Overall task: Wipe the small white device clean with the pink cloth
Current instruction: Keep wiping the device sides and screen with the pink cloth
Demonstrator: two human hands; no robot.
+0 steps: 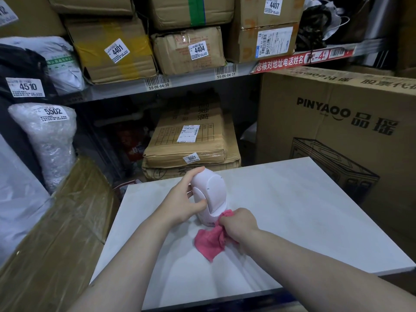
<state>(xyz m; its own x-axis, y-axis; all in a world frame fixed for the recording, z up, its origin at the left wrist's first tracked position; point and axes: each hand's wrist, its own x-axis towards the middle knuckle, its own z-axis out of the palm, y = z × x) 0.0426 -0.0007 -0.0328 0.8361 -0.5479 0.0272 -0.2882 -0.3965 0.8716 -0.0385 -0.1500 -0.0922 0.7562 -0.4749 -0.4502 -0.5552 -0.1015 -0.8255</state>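
The small white device (210,194) stands on the pale tabletop (292,212), near its far-left corner. The left hand (180,202) is wrapped around the device's left side, thumb across the front. The right hand (239,221) is bunched tight on the pink cloth (211,240), pressing it against the device's base; the cloth's loose end trails onto the table. Bare surface lies open to the right and towards the near edge. A large printed carton (337,122) crowds the far-right edge. The right fingertips are buried in cloth. The base's small markings are unreadable.
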